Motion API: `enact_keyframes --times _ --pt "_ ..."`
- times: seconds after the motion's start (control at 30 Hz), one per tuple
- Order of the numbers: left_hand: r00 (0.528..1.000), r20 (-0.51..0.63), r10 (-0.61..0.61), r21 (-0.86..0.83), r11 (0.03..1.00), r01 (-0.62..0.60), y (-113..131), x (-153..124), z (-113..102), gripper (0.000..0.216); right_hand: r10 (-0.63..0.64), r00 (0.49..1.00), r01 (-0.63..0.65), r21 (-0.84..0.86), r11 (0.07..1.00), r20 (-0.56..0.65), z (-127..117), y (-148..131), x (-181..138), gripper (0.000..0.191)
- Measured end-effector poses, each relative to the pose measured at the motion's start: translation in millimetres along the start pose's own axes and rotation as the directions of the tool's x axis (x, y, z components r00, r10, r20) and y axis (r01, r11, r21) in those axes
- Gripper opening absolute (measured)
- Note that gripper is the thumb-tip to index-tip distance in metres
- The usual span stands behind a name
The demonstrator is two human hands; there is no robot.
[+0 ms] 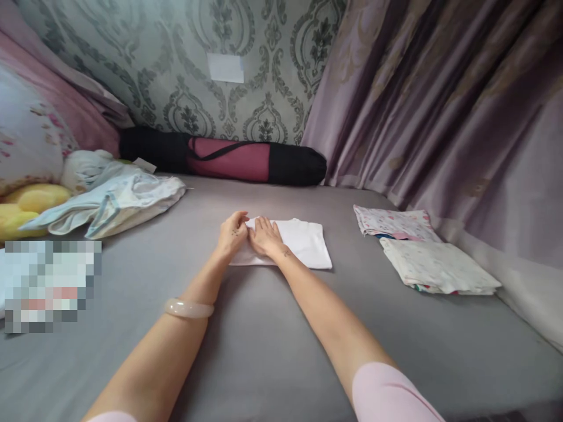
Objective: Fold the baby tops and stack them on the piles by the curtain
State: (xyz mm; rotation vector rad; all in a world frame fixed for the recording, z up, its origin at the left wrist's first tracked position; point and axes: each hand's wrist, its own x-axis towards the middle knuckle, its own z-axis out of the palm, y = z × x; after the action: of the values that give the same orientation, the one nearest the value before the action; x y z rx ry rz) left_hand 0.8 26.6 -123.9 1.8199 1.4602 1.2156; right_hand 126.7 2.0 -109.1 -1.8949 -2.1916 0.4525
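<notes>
Head view: a folded white cloth (305,243) lies on the grey sheet (272,351); the right hand (265,237) rests flat upon it, grasping nothing; the left hand (233,235) curls at its left end, any pinch hidden; presumably light, soft, limp, best held by opposite corners

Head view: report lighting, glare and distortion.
Head view: soft light, faint shadows on the smooth grey sheet; head view: small glare on the glossy, pale, round bangle; head view: the patterned purple curtain looks stretched rightward, mosaic squares hide detail at left.
</notes>
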Motion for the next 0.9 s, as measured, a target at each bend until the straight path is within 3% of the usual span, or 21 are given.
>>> enact_keyframes --times 0.13,0.27,0.43,0.5,0.63,0.8,0.9 --pt "0.993 0.115 0.039 0.164 0.985 -0.058 6 -7 3 0.043 0.024 0.999 -0.024 0.01 1.0 -0.042 -12 17 -8 0.067" --pt "0.976 0.207 0.075 0.298 0.945 -0.136 5 -8 5 0.042 0.189 0.964 -0.207 -0.084 0.975 -0.185 -18 42 -20 0.069" --pt "0.914 0.38 0.144 0.456 0.83 -0.321 5 -12 8 0.042 0.229 0.973 -0.229 -0.039 0.973 -0.012 -27 63 -27 0.073" --pt "0.908 0.388 0.161 0.491 0.797 -0.351 7 -14 8 0.043 0.232 0.972 -0.233 -0.022 0.972 -0.038 -33 70 -31 0.072" --pt "0.915 0.368 0.163 0.552 0.754 -0.356 9 -15 8 0.047 0.24 0.958 -0.255 -0.08 0.964 -0.158 -35 88 -43 0.069" --pt "0.909 0.415 -0.039 0.618 0.746 -0.25 13 -12 8 0.047 0.226 0.959 -0.249 -0.126 0.96 -0.171 -27 99 -44 0.065" --pt "0.92 0.391 -0.016 0.609 0.754 -0.245 16 -10 6 0.043 0.18 0.962 -0.207 -0.118 0.971 -0.208 -31 104 -42 0.056"
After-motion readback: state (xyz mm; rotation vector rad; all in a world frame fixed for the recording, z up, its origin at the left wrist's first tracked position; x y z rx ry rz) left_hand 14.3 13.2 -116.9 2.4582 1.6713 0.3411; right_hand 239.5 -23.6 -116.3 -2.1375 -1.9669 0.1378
